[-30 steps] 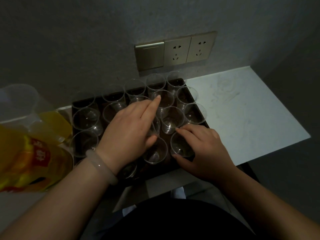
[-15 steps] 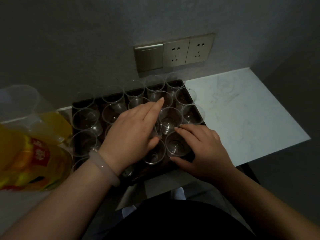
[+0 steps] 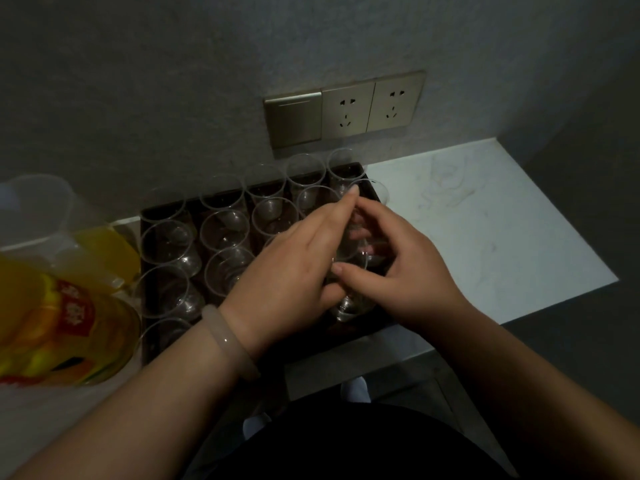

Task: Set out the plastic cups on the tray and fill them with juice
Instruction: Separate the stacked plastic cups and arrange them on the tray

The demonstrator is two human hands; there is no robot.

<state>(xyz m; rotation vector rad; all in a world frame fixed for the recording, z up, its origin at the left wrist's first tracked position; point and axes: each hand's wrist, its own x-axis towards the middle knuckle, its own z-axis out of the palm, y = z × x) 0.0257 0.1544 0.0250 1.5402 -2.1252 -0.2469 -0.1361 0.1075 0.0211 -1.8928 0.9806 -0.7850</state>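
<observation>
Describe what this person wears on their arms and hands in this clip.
Both forearms are bare, with no sleeves in view. The left hand has a smooth, pale, translucent bangle round the wrist, plain and unmarked. The right hand wears nothing: no ring, watch or glove that can be seen. No gloves on either hand. The light is dim, so the bangle's exact tint is hard to tell.
</observation>
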